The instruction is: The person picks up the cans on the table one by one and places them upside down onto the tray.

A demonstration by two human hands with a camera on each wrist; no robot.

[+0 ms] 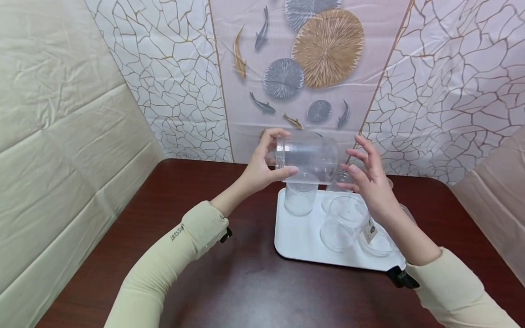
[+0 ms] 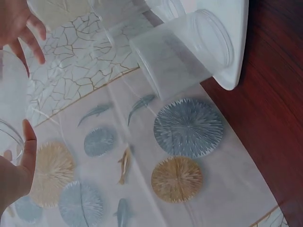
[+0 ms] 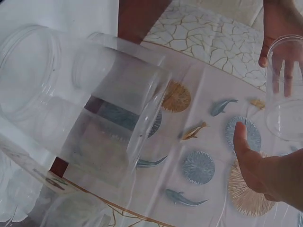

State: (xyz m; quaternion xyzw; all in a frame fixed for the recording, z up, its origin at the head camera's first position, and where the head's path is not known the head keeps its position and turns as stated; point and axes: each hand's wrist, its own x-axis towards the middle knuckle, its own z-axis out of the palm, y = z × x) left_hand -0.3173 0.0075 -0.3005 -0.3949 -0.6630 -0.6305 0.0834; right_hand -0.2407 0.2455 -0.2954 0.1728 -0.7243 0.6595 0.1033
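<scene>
My left hand [image 1: 258, 168] grips a clear plastic jar [image 1: 309, 157] by its ridged neck, thumb in front and fingers behind. The jar lies sideways in the air above the tray, its base toward the right. Just beyond that base, my right hand [image 1: 373, 180] is raised with spread fingers, holding nothing. In the right wrist view the right hand [image 3: 267, 175] has its thumb extended beside the held jar [image 3: 286, 113]. The left wrist view catches only part of the held jar [image 2: 12, 90] at its edge.
A white tray [image 1: 297, 250] stands on the dark wooden table [image 1: 246, 282]. On it are several clear jars, including one at the back left [image 1: 301, 202] and one in front [image 1: 338, 230]. A small label [image 1: 370, 231] shows near the right forearm. A patterned cloth [image 1: 254, 123] hangs behind.
</scene>
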